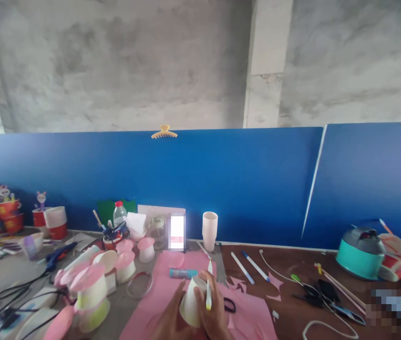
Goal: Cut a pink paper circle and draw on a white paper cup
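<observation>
The left hand (172, 317) cups a white paper cup (192, 302) lying sideways over pink paper (172, 288) on the tabletop (292, 311). The right hand (214, 307) steadies the cup's other side, fingers pinching a yellow-tipped marker (208, 285) upright. A glue stick (183, 273) lies just behind.

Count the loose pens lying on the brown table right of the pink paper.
2: one white pen beside the pink paper, and a blue-tipped pen just right of it. Others may be hidden among the clutter.
</observation>
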{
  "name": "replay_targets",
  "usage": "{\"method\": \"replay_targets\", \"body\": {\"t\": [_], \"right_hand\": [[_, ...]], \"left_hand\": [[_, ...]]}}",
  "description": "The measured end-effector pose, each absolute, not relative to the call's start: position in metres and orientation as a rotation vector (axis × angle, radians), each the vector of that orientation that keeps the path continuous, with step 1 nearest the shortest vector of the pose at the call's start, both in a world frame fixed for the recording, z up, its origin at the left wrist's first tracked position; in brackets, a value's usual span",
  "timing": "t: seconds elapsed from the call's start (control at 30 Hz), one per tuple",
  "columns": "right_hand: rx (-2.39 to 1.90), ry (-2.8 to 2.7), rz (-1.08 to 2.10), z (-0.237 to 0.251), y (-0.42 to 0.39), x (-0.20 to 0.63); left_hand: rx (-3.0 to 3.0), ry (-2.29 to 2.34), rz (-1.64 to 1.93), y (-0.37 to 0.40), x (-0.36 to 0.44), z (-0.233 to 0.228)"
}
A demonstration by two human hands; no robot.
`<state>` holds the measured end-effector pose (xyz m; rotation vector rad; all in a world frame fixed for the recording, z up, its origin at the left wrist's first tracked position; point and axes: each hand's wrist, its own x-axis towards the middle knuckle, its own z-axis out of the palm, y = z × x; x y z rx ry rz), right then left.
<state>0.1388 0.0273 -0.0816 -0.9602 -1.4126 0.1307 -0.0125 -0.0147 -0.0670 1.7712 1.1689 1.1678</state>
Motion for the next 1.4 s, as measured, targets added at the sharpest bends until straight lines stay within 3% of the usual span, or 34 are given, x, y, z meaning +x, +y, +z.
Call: {"method": "replay_targets", "body": {"t": [0.13,0.47,0.7,1.03,1.27,1.4], "right_hand": [[-0.964,-1.441,0.184,-0.072,0.021,0.143],[-0.939,-1.463,0.550,-0.050,0.006,0.148],[-0.893,-1.578,0.537,-0.042,0.000,0.150],[-0.789,-1.344,0.676,-0.058,0.009,0.145],[-0.704,-1.454,0.632,-0.057,0.001,0.147],[-0.666,-1.685,0.395,-0.056,-0.005,0.149]], "left_hand": [[1.933,1.162,1.025,-0.019,-0.021,-0.069],[2.092,1.167,1.163,-0.026,-0.015,-0.078],[2.146,1.067,1.140,-0.027,-0.014,-0.062],[1.583,1.093,1.401,-0.026,-0.015,-0.052],[1.534,1.123,1.423,-0.028,-0.012,-0.043],[1.496,1.131,1.379,-0.031,-0.009,-0.030]]}}
